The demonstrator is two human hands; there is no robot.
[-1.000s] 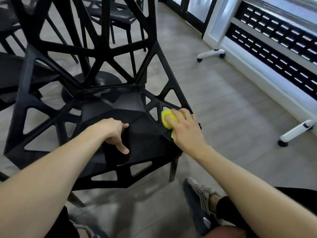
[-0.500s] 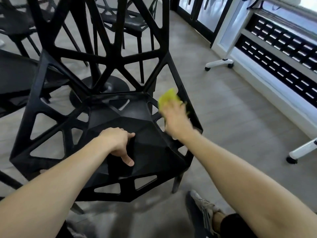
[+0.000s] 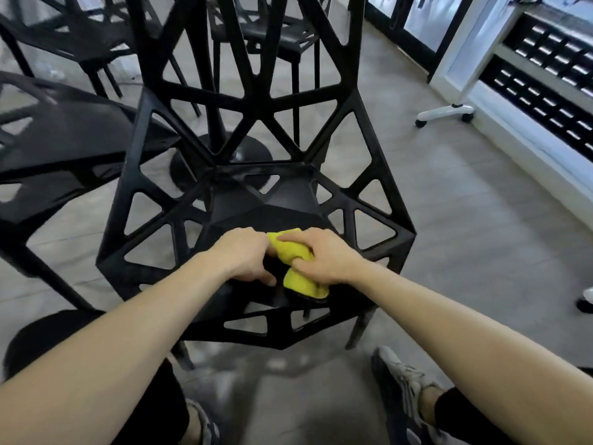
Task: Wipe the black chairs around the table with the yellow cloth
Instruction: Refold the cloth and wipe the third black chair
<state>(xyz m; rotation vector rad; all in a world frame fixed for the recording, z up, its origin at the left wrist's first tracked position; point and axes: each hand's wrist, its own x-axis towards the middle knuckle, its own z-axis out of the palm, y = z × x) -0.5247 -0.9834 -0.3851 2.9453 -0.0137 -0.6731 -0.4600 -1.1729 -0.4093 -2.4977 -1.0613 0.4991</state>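
A black lattice chair (image 3: 378, 175) stands right in front of me, its seat facing me. The yellow cloth (image 3: 296, 264) lies bunched on the front of the seat. My right hand (image 3: 324, 256) grips the cloth, fingers curled over its top. My left hand (image 3: 245, 256) rests curled on the seat just left of the cloth, its fingertips touching the cloth's upper edge; whether it holds the cloth I cannot tell.
Another black chair (image 3: 61, 146) stands at the left, more black chairs (image 3: 282, 30) behind. A round black table base (image 3: 221, 155) shows through the chair back. A white wheeled leg (image 3: 446, 112) and a white wall unit (image 3: 545, 101) stand at the right. My shoes (image 3: 401, 390) are below.
My right hand has brought the cloth from the chair's right arm rail down to the front middle of the seat, next to my left hand, which stayed on the seat.
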